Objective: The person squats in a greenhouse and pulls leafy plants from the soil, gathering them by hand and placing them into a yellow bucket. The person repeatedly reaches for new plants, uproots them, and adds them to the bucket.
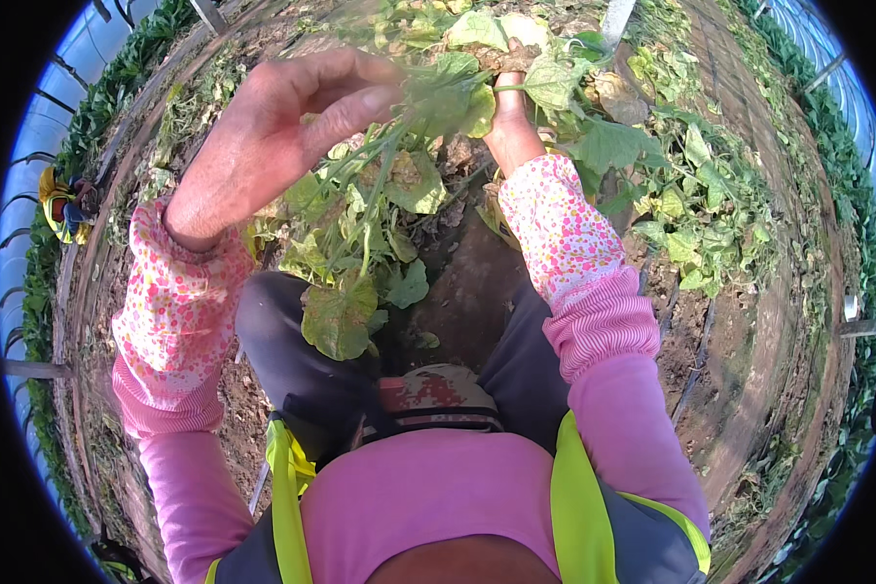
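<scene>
My left hand point(285, 131) is raised at the upper left, thumb and fingers brought together at a bundle of green vine stems point(379, 175). Its fingertips are blurred against the foliage. From there the bundle hangs toward my knees, ending in a yellowing, brown-spotted leaf point(339, 314). My right hand point(512, 128) reaches in among the leaves, with a thin stem crossing in front of it. A dry brown leaf point(507, 58) and a pale green leaf point(555, 80) cover much of its fingers, so its grip is hidden.
More wilted vines point(701, 219) lie to the right, beside dark irrigation lines point(693, 372) on bare soil. A post point(617, 22) stands ahead. Another person point(62, 204) in a high-visibility vest crouches far left. Green plant rows line the plastic greenhouse walls point(33, 168).
</scene>
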`<action>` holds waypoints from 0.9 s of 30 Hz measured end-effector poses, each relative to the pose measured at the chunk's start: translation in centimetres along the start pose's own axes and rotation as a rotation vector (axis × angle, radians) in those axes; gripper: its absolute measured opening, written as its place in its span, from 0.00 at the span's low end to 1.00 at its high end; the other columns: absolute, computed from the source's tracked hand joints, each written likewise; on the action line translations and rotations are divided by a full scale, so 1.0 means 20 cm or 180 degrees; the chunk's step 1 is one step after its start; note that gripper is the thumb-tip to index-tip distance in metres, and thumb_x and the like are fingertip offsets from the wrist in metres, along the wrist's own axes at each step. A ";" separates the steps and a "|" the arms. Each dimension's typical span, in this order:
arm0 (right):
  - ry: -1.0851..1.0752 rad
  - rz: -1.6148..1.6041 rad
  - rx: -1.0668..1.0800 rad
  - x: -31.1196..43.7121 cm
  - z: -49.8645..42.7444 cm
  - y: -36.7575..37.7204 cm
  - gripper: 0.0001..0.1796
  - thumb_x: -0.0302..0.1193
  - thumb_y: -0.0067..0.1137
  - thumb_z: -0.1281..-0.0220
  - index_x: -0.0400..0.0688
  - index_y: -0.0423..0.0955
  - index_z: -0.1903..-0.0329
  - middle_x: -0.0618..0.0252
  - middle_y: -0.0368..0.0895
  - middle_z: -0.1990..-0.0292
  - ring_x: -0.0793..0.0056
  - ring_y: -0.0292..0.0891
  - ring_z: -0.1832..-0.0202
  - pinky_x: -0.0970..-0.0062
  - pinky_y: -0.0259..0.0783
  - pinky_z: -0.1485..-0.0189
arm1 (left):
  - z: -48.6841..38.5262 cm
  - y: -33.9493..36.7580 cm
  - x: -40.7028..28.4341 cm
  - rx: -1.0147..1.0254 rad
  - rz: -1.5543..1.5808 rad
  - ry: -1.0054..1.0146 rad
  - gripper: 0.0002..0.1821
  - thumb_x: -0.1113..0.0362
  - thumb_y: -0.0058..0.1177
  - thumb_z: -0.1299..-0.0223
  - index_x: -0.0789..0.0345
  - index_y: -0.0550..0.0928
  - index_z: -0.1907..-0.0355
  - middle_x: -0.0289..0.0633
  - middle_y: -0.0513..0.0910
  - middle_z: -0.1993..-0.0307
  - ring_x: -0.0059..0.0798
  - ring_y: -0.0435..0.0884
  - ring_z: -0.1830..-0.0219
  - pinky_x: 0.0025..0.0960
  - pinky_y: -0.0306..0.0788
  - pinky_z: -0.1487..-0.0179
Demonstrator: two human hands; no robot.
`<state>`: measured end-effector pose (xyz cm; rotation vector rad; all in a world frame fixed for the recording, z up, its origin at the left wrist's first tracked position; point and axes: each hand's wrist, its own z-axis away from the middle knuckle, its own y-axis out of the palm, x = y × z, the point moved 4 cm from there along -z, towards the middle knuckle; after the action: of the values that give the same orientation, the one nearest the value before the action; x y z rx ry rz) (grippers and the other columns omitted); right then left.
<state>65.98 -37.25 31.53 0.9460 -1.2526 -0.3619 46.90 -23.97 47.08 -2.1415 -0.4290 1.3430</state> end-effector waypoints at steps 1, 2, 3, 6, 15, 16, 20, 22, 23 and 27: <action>-0.0027 0.0063 -0.0095 0.00 0.01 -0.01 0.42 0.67 0.34 0.37 0.46 0.66 0.38 0.57 0.69 0.39 0.58 0.66 0.39 0.56 0.66 0.39 | 0.11 0.11 -0.01 0.0124 0.0624 -0.0243 0.17 0.61 0.52 0.33 0.74 0.79 0.52 0.45 0.84 0.62 0.31 0.83 0.58 0.35 0.75 0.51; -0.0086 -0.0215 -0.0204 0.00 -0.01 0.01 0.40 0.65 0.35 0.35 0.46 0.66 0.38 0.58 0.70 0.40 0.59 0.67 0.40 0.57 0.67 0.39 | 0.21 0.27 0.01 0.0597 0.0695 -0.0497 0.18 0.61 0.53 0.34 0.74 0.77 0.50 0.47 0.82 0.58 0.31 0.81 0.54 0.35 0.74 0.48; -0.0135 -0.0530 -0.0416 0.00 -0.02 0.01 0.38 0.64 0.36 0.34 0.46 0.66 0.38 0.58 0.71 0.41 0.60 0.67 0.41 0.59 0.67 0.40 | 0.29 0.45 0.04 0.0890 0.0856 -0.0448 0.19 0.61 0.53 0.34 0.74 0.76 0.48 0.49 0.81 0.54 0.32 0.80 0.51 0.35 0.73 0.46; -0.0429 -0.0687 -0.0605 0.00 -0.02 0.02 0.31 0.58 0.39 0.32 0.46 0.67 0.41 0.60 0.74 0.46 0.62 0.69 0.44 0.60 0.68 0.42 | 0.35 0.91 0.32 0.0616 0.0720 -0.1095 0.28 0.61 0.56 0.38 0.75 0.68 0.40 0.56 0.72 0.44 0.44 0.73 0.41 0.39 0.68 0.40; -0.0459 -0.0426 -0.0861 0.04 0.12 0.10 0.32 0.58 0.35 0.32 0.45 0.67 0.42 0.60 0.74 0.48 0.63 0.69 0.45 0.61 0.68 0.42 | -0.03 1.01 1.29 -0.0702 -0.0557 -0.2217 0.44 0.46 0.61 0.46 0.79 0.65 0.38 0.68 0.73 0.46 0.49 0.73 0.42 0.42 0.64 0.39; -0.0478 -0.0228 -0.0658 0.05 0.14 0.11 0.36 0.61 0.31 0.33 0.44 0.66 0.41 0.59 0.73 0.45 0.62 0.68 0.43 0.61 0.66 0.40 | -0.07 1.02 1.37 -0.0376 -0.0056 -0.2210 0.42 0.43 0.56 0.43 0.74 0.66 0.37 0.67 0.72 0.45 0.48 0.70 0.38 0.41 0.61 0.36; -0.0323 -0.0674 -0.0417 0.08 0.15 0.11 0.47 0.70 0.22 0.38 0.44 0.64 0.37 0.55 0.72 0.43 0.59 0.67 0.40 0.59 0.64 0.37 | -0.17 1.08 1.48 -0.1006 -0.1171 -0.1681 0.29 0.48 0.39 0.30 0.66 0.66 0.36 0.58 0.72 0.41 0.42 0.64 0.33 0.36 0.55 0.32; -0.0363 -0.0886 -0.0277 0.09 0.11 0.09 0.46 0.70 0.22 0.37 0.44 0.63 0.36 0.56 0.71 0.41 0.59 0.67 0.40 0.59 0.64 0.37 | -0.15 1.14 1.44 -0.1391 0.0588 -0.1393 0.21 0.52 0.41 0.30 0.69 0.73 0.51 0.54 0.78 0.52 0.43 0.77 0.49 0.41 0.67 0.46; -0.0390 -0.0827 -0.0295 0.09 0.09 0.07 0.46 0.69 0.22 0.36 0.45 0.62 0.35 0.56 0.70 0.40 0.59 0.66 0.40 0.59 0.64 0.36 | -0.13 1.15 1.41 -0.1362 0.0379 -0.1739 0.16 0.56 0.44 0.31 0.69 0.73 0.57 0.47 0.81 0.67 0.40 0.80 0.62 0.39 0.70 0.57; -0.0385 -0.0771 -0.0377 0.06 -0.03 -0.06 0.41 0.64 0.22 0.32 0.46 0.60 0.33 0.57 0.67 0.38 0.58 0.65 0.38 0.58 0.62 0.35 | -0.07 1.16 1.04 -0.1037 0.1273 -0.1657 0.12 0.61 0.41 0.27 0.70 0.67 0.57 0.40 0.76 0.78 0.25 0.73 0.80 0.29 0.68 0.75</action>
<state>67.24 -38.57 31.34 0.9877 -1.2137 -0.6853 56.75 -31.31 18.32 -2.1889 -0.4579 2.2081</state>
